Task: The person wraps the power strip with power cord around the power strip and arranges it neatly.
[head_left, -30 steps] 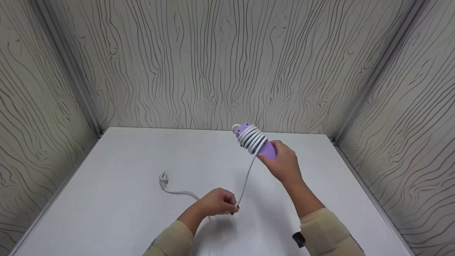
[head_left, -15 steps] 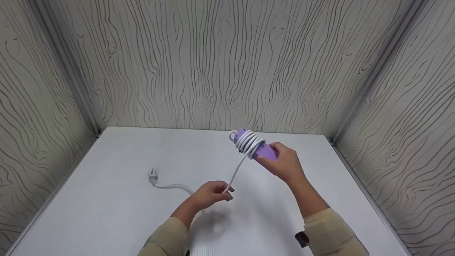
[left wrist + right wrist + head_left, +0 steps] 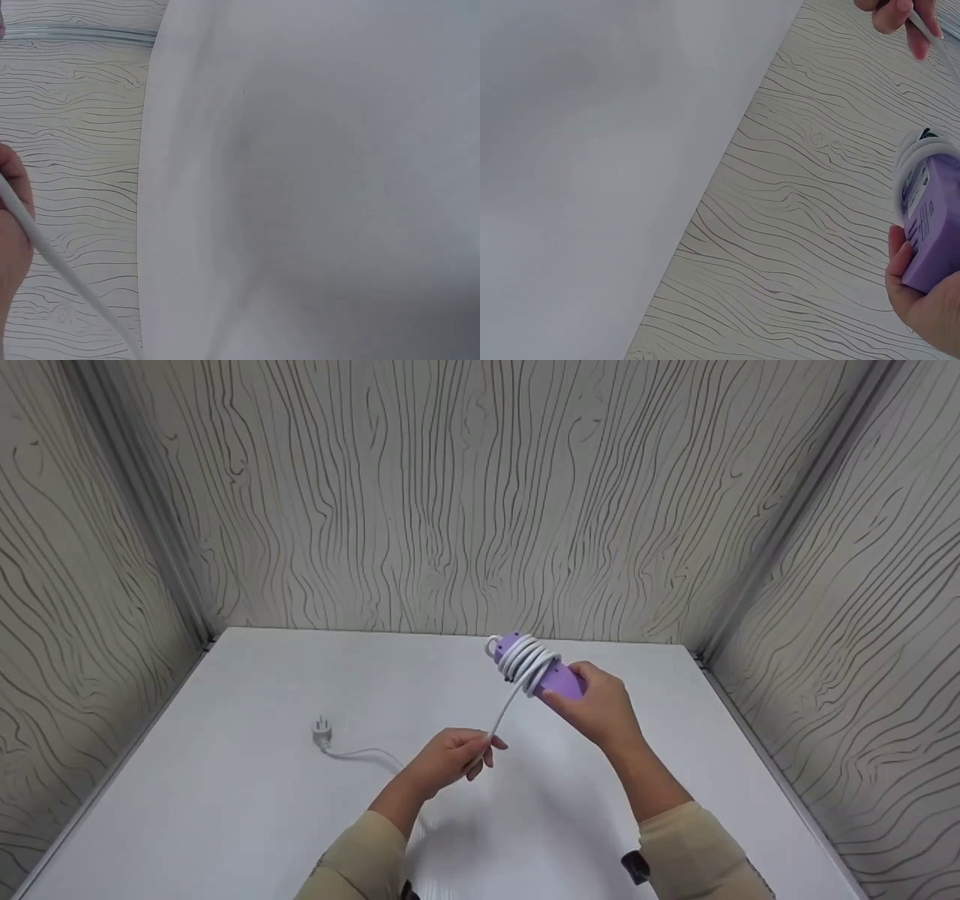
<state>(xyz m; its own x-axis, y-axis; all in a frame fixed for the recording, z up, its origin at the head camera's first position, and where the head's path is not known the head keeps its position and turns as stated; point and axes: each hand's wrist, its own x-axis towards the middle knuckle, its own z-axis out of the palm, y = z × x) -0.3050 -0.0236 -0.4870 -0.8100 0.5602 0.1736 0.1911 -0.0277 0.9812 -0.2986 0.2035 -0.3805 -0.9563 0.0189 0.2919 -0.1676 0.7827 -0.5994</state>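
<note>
My right hand (image 3: 600,705) grips the lower end of a purple power strip (image 3: 564,681), held up above the white table. Several turns of white power cord (image 3: 525,657) wrap round its upper half, with a small loop sticking out at the tip. From the turns the cord runs down, fairly straight, to my left hand (image 3: 454,757), which pinches it between thumb and fingers. Past that hand, the cord leads to a plug (image 3: 322,732) lying on the table, prongs toward the back. In the right wrist view, slots and printing show on the power strip (image 3: 930,225).
The white table (image 3: 247,682) has wood-grain patterned panels on its back and sides. A grey metal post (image 3: 142,502) stands at the left back corner, another (image 3: 795,517) at the right. A small black object (image 3: 635,867) sits beside the right sleeve.
The left hand has moved up and left, loosened its fingers midway, and now pinches the cord nearer the strip. The plug has slid left. The power strip has dipped slightly.
</note>
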